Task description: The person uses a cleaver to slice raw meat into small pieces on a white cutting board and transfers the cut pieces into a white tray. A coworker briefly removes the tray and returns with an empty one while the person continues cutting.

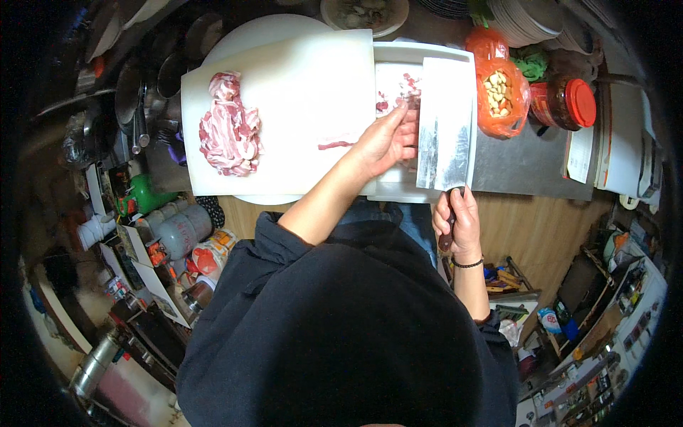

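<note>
My right hand (460,219) grips the dark handle of a broad cleaver (444,125), whose blade lies over the right part of a white plastic tray (472,69). Over the same tray my left hand (388,136) reaches with its fingers apart, beside the blade; whether it touches any meat I cannot tell. Small cut pieces of raw meat (410,85) lie in the tray. On the white cutting board (288,96), left of the tray, rests a pile of raw sliced meat (230,133). A thin meat strip (335,144) lies near my left wrist.
Right of the tray are an orange plastic bag of peeled garlic cloves (498,96) and a red-lidded jar (579,104). A bowl (365,16) and stacked plates (525,21) stand behind. Pans hang or stand at left, above a grey gas cylinder (187,229).
</note>
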The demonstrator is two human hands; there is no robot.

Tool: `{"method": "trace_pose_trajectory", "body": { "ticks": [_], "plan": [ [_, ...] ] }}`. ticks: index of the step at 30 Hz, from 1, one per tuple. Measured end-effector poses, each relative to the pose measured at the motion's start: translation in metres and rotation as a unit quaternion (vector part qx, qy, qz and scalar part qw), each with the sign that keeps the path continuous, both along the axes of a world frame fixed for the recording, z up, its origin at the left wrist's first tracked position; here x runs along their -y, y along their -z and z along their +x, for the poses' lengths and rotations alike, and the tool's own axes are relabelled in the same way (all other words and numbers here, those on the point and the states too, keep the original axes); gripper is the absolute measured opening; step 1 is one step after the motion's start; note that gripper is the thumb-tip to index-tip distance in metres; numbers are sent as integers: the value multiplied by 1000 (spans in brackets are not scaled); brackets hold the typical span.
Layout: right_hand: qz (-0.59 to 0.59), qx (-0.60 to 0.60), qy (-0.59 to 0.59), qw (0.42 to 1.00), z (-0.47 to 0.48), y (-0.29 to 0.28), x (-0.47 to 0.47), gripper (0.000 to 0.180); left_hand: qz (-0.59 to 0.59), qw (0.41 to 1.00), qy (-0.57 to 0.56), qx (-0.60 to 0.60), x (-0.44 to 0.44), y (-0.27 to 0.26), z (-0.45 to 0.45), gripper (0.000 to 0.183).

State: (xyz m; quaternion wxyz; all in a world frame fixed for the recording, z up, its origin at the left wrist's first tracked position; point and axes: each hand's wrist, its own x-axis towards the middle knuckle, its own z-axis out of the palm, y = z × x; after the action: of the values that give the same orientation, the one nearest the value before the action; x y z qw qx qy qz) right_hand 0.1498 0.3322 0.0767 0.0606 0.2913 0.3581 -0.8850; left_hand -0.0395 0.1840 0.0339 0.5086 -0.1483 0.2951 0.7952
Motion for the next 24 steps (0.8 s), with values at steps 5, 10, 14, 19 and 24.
{"method": "trace_pose_trajectory", "body": {
  "ticks": [5, 10, 14, 19, 24],
  "plan": [
    [66, 10, 42, 997, 6, 3, -5, 12, 1, 994, -90, -69, -7, 17, 11, 19],
    [328, 61, 38, 942, 14, 11, -24, 10, -323, 560, 113, -754, -18, 16, 45, 26],
    [375, 57, -18, 925, 17, 13, -32, 13, -403, 453, 15, -795, 41, 15, 38, 27],
    [331, 35, -138, 933, 1, 14, -15, 14, -623, 445, -11, -643, 127, 6, 30, 21],
    [289, 7, -248, 924, -34, 17, 7, 19, -556, 554, -45, -618, 118, 4, 39, 15]
  ]
}}
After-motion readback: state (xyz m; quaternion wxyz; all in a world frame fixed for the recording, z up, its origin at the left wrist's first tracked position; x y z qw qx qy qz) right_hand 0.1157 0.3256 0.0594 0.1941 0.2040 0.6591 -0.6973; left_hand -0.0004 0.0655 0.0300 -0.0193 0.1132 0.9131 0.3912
